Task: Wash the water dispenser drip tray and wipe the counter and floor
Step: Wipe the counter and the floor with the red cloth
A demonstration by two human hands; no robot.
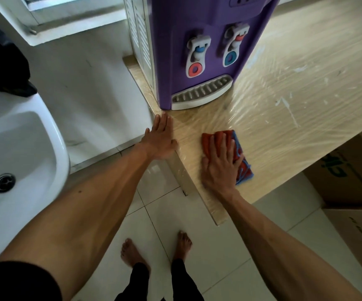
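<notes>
At frame centre, the right hand (220, 164) presses a red-and-blue cloth (238, 153) flat-fingered on the counter (284, 105). The left hand (160, 140) lies flat on the counter's corner. The drip tray (201, 93) sits in the purple dispenser (197, 29) above.

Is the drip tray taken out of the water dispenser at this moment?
No, the grey drip tray sits in place at the foot of the purple water dispenser on the counter.
</notes>
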